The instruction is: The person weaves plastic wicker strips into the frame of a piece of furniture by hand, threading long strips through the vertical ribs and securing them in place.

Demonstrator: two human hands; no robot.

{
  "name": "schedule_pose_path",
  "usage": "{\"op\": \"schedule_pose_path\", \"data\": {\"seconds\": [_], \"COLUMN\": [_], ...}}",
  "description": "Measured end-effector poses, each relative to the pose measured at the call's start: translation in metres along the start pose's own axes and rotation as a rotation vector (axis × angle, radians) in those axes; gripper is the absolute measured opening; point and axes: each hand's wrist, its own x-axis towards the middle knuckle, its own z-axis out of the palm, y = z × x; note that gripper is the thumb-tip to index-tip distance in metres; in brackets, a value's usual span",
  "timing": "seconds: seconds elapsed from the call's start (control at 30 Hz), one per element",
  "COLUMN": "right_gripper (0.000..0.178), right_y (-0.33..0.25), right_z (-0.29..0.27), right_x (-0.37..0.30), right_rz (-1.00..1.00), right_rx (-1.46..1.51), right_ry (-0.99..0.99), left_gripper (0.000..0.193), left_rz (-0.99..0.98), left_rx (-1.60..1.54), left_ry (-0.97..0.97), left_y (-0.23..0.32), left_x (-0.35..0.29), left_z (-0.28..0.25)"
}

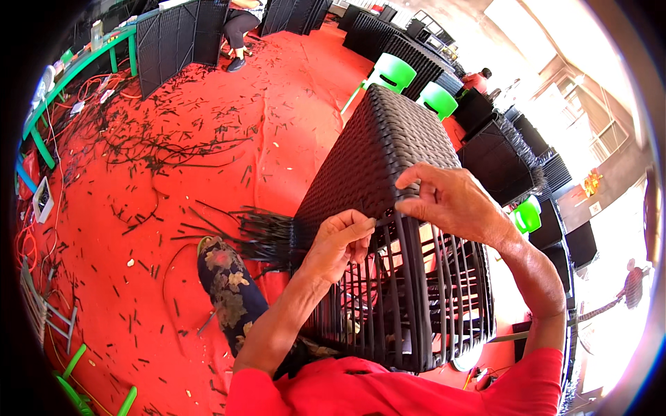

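A tall black woven wicker frame (378,149) stands in front of me, its far part fully woven and its near part bare upright strands (423,291). My left hand (338,243) is closed on a black strand at the edge of the weave, on the near left corner. My right hand (451,201) pinches a strand at the top edge where the woven part ends. Loose strand ends (267,236) fan out to the left of the frame near my left hand.
The red floor covering (194,173) is littered with black strand offcuts. A patterned trouser leg (232,288) shows lower left. Green stools (395,73) and more black woven pieces (503,163) stand behind. A seated person (239,28) works far back beside a green table (76,66).
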Motion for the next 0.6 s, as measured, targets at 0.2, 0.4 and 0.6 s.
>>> {"op": "schedule_pose_path", "data": {"seconds": [0.2, 0.4, 0.6], "right_gripper": [0.012, 0.012, 0.011], "right_y": [-0.002, -0.017, -0.015], "right_z": [0.016, 0.025, 0.022], "right_x": [0.016, 0.028, 0.029], "right_rz": [-0.438, -0.414, -0.323], "right_rx": [-0.193, -0.223, -0.243], "right_ry": [0.044, -0.169, -0.205], "left_gripper": [0.014, 0.018, 0.044], "left_rz": [-0.006, 0.033, -0.126], "left_rx": [-0.123, -0.157, 0.134], "left_ry": [-0.026, -0.101, -0.149], "left_y": [-0.006, -0.001, -0.007], "left_x": [-0.007, -0.014, -0.023], "left_z": [-0.018, -0.021, -0.019]}}
